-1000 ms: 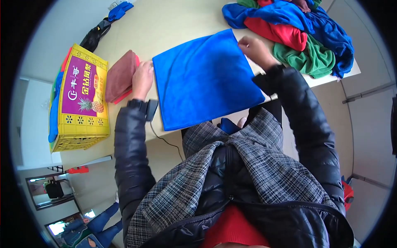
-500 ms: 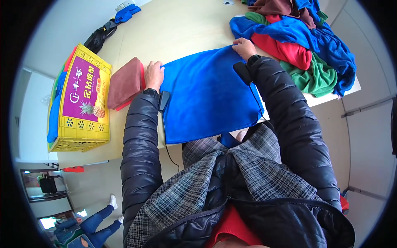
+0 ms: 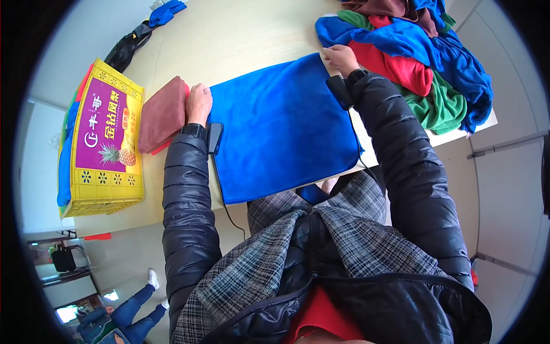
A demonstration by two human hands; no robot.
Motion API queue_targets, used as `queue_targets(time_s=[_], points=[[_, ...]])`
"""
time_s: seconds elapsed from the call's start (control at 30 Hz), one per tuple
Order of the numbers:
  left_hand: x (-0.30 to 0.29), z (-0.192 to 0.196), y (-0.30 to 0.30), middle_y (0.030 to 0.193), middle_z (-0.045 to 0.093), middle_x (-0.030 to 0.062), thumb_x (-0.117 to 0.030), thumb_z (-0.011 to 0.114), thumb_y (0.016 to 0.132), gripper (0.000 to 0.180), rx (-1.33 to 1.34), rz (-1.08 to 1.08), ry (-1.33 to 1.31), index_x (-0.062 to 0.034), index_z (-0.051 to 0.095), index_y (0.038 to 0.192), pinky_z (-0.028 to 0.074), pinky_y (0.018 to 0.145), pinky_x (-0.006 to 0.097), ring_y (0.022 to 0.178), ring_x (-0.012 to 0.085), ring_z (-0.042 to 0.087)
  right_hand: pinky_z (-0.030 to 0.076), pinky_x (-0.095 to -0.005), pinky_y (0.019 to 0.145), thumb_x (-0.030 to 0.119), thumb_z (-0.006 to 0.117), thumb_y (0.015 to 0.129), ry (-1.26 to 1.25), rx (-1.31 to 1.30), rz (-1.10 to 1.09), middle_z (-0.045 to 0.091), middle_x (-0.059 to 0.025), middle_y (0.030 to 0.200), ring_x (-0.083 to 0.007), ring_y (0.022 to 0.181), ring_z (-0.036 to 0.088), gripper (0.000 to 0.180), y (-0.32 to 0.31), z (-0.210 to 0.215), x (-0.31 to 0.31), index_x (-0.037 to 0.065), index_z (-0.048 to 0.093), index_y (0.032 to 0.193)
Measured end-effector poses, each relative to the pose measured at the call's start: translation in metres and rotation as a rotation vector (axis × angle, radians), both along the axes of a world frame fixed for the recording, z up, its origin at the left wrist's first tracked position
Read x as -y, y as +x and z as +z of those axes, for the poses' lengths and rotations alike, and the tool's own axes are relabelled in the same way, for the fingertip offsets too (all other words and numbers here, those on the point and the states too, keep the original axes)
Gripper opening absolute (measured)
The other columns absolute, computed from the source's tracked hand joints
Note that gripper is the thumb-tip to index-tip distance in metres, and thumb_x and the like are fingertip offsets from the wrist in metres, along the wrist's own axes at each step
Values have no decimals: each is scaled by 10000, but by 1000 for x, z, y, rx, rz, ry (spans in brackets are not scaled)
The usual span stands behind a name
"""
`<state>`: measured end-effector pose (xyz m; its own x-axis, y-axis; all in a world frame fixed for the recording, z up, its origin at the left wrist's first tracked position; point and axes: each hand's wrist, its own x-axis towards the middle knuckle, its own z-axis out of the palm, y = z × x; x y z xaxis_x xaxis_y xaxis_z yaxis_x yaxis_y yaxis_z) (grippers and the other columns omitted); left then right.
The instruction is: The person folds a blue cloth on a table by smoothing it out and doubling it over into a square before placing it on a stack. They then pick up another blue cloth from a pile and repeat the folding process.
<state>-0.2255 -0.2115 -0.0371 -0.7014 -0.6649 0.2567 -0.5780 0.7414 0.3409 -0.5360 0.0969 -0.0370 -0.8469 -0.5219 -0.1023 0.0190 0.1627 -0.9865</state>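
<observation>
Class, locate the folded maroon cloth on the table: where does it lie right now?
In the head view, the maroon cloth lies left of centre on the table, between the yellow crate and the left hand.

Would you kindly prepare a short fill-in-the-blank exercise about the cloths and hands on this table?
1. Both hands hold the far edge of the spread-out ____ cloth.
2. The left hand lies right beside a folded ____ cloth.
3. Beyond the right hand lies a ____ of mixed coloured cloths.
4. At the table's left edge stands a ____ crate.

Missing words: blue; brown; pile; yellow
</observation>
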Motion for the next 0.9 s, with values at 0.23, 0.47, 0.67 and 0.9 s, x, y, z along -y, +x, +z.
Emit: queue_targets(time_s=[0.23, 0.47, 0.67, 0.9], points=[[0, 2, 4, 1160, 649, 248, -233, 502, 969, 304, 24, 23, 6, 27, 640, 1045, 492, 933, 496, 1097, 446, 605, 448, -280, 533, 134, 732, 862, 205, -217, -44, 639, -56, 788, -134, 589, 552, 189, 14, -5, 25, -18, 682, 963], [-10, 4, -10, 1155, 648, 277, -232, 486, 981, 319, 8, 12, 18, 40, 643, 1038, 495, 923, 513, 1082, 452, 614, 531, -310, 647, 120, 720, 818, 134, -327, -86, 686, -69, 759, -186, 669, 653, 201, -8, -21, 30, 28, 733, 996], [16, -6, 4, 1096, 671, 278, -243, 487, 992, 338, -21, 109, 114, 57, 638, 1027, 489, 922, 483, 1073, 443, 624, 465, -271, 531, 31, 683, 841, -87, 24, -65, 641, -46, 748, -139, 571, 576, 261, 7, -1, 31, 2, 699, 1100], [9, -6, -6, 1070, 671, 311, -235, 493, 982, 337, -70, 149, 135, 67, 638, 1021, 498, 900, 531, 1048, 472, 635, 417, -222, 520, 11, 643, 898, -141, 171, 35, 609, -27, 802, -105, 592, 528, 260, 3, 7, 24, -22, 678, 1154]])
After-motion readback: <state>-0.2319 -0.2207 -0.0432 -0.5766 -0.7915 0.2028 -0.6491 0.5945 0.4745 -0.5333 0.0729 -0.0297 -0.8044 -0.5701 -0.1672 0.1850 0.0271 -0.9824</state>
